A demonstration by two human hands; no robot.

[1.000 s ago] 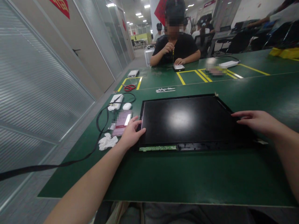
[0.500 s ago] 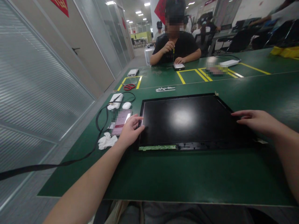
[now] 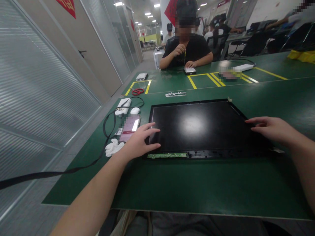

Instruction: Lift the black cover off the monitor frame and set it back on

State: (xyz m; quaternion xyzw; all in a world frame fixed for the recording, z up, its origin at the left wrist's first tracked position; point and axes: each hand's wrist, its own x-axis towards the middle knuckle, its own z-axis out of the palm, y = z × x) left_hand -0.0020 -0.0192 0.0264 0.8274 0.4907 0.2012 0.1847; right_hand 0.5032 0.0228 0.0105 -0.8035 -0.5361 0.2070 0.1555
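Note:
A black LCD screen panel (image 3: 197, 131) in a dark frame lies flat on the green table, face up, with a strip of green circuit board (image 3: 167, 155) along its near left edge. My left hand (image 3: 141, 139) reaches over the panel's left edge, open, its fingers and thumb spread above the screen; whether the tips touch it I cannot tell. At the right rim, my right hand (image 3: 270, 128) has its index finger and thumb closed on the frame's edge, its other fingers curled in. A small pale tab (image 3: 278, 151) shows at the near right corner.
Left of the panel lie a phone (image 3: 130, 128), crumpled white tissue (image 3: 113, 147), a white mouse-like object (image 3: 135, 111) and a white box (image 3: 123, 107) with a black strap (image 3: 73, 170). Beyond are red-handled scissors (image 3: 137, 91) and white strips (image 3: 175, 94). Across the table sits a person (image 3: 187, 49) working on a small device.
My left hand has slid right and slightly nearer, spreading its fingers farther over the screen. My right hand stays at the right rim. The view has shifted slightly.

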